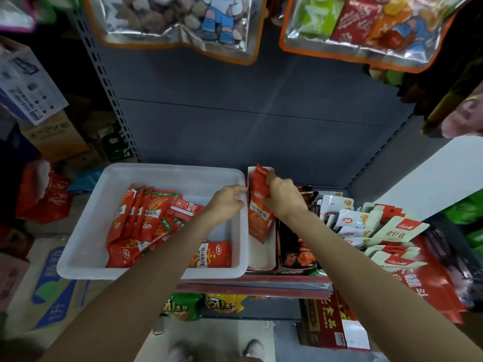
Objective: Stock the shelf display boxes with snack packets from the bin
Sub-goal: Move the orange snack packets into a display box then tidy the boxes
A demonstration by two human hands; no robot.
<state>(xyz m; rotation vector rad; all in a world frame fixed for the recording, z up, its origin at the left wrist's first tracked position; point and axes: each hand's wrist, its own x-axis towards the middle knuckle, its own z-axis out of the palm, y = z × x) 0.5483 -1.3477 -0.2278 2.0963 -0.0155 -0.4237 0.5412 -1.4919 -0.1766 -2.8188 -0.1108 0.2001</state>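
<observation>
A white plastic bin [86,226] sits on the shelf at the left, holding several red snack packets [141,220]. Right beside it stands a narrow white display box [261,257]. My right hand [281,195] grips a bunch of red packets [258,207] standing upright inside that box. My left hand [228,202] is over the bin's right wall, fingers curled and touching the box's left edge next to the packets; what it holds, if anything, I cannot make out.
A dark display box [298,246] with red packets stands right of the white box, then white and red hanging-tab packets [366,226]. Large orange-edged snack bags [177,24] hang overhead. Cardboard cartons [55,137] are stacked at the left. Green and yellow bags [188,304] fill the lower shelf.
</observation>
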